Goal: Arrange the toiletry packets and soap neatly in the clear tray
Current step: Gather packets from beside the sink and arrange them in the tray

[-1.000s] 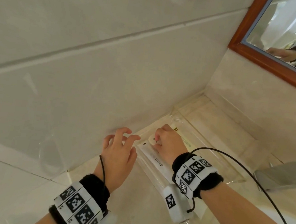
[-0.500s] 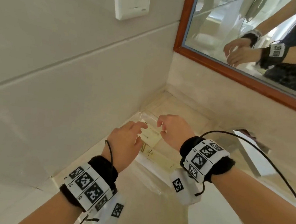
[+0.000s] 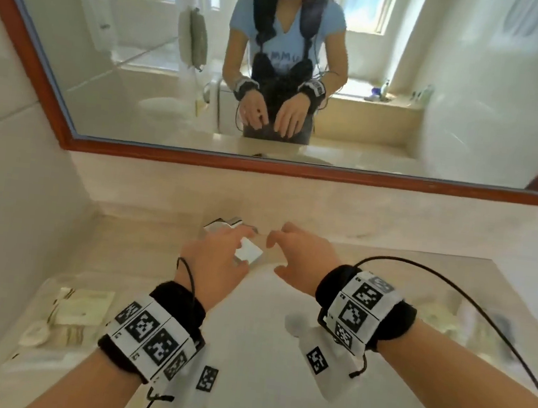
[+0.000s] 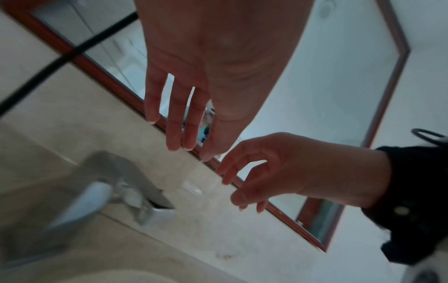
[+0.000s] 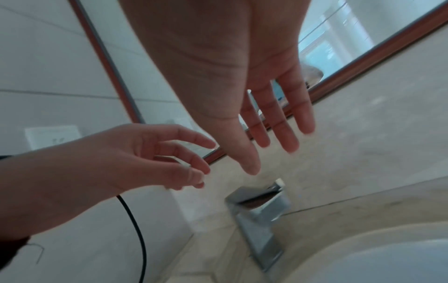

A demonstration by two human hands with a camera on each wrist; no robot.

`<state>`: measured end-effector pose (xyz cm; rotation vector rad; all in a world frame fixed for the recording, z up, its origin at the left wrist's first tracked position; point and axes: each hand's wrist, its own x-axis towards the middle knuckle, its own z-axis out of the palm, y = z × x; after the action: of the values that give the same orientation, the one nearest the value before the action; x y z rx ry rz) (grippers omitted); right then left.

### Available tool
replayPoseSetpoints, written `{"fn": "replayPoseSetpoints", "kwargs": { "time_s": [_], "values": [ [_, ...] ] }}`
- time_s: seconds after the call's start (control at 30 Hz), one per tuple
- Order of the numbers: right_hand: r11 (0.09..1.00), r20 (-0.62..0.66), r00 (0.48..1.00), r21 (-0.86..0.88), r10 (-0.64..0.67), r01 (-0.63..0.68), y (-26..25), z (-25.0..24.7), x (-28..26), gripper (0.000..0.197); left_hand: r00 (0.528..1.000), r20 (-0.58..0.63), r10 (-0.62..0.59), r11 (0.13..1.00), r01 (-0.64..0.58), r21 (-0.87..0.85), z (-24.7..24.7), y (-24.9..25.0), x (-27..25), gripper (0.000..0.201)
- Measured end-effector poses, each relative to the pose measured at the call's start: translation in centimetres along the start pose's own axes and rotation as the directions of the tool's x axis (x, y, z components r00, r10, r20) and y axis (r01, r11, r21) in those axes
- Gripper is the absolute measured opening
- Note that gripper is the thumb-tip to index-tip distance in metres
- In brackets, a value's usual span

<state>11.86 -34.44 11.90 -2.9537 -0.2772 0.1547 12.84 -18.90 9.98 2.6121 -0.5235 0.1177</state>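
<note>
Both hands hung empty above the basin [image 3: 257, 350], fingers loose and spread. Just short of the tap [image 3: 250, 251], the left hand [image 3: 219, 264] and right hand [image 3: 301, 259] nearly met at the fingertips, touching nothing. Left of the basin lay the clear tray [image 3: 34, 339] on the counter [image 3: 135, 250], holding pale toiletry packets [image 3: 83, 307] and a round white soap [image 3: 35, 334]. Behind the tap hung the wood-framed mirror [image 3: 264, 165].
</note>
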Motion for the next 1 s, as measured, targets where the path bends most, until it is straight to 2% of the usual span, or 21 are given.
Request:
{"fn": "replayPoseSetpoints", "kwargs": {
  "time_s": [0.2, 0.4, 0.53, 0.63, 0.77, 0.87, 1.0],
  "values": [
    [0.969, -0.078, 0.966, 0.027, 0.247, -0.246, 9.0, -1.3, -7.1, 0.036, 0.965, 0.153, 0.215, 0.977, -0.213, -0.028, 5.3, 9.3, 3.1, 0.043],
    [0.883, -0.065, 0.884, 0.118, 0.463, -0.454, 18.2, 0.2, -13.9, 0.035, 0.883, 0.275, 0.38, 0.923, -0.381, -0.051, 11.4, 18.7, 4.2, 0.043],
    [0.813, -0.017, 0.821, 0.156, 0.57, -0.561, 23.9, 1.8, -17.9, 0.034, 0.819, 0.373, 0.435, 0.891, -0.451, -0.05, 16.0, 23.8, 5.0, 0.044],
    [0.766, 0.024, 0.776, 0.142, 0.631, -0.627, 27.8, 3.1, -20.4, 0.034, 0.769, 0.447, 0.456, 0.865, -0.502, -0.02, 19.5, 26.6, 5.4, 0.045],
    [0.712, 0.085, 0.726, 0.148, 0.683, -0.687, 31.9, 4.7, -22.9, 0.033, 0.729, 0.511, 0.456, 0.844, -0.536, 0.012, 23.7, 29.4, 5.7, 0.043],
    [0.688, 0.116, 0.702, 0.144, 0.702, -0.711, 34.6, 5.9, -23.8, 0.032, 0.716, 0.553, 0.427, 0.843, -0.536, 0.042, 26.6, 30.9, 6.5, 0.041],
    [0.677, 0.144, 0.694, 0.154, 0.706, -0.72, 37.2, 7.5, -24.1, 0.033, 0.72, 0.613, 0.324, 0.853, -0.503, 0.14, 30.2, 32.3, 7.7, 0.037]
  ]
}}
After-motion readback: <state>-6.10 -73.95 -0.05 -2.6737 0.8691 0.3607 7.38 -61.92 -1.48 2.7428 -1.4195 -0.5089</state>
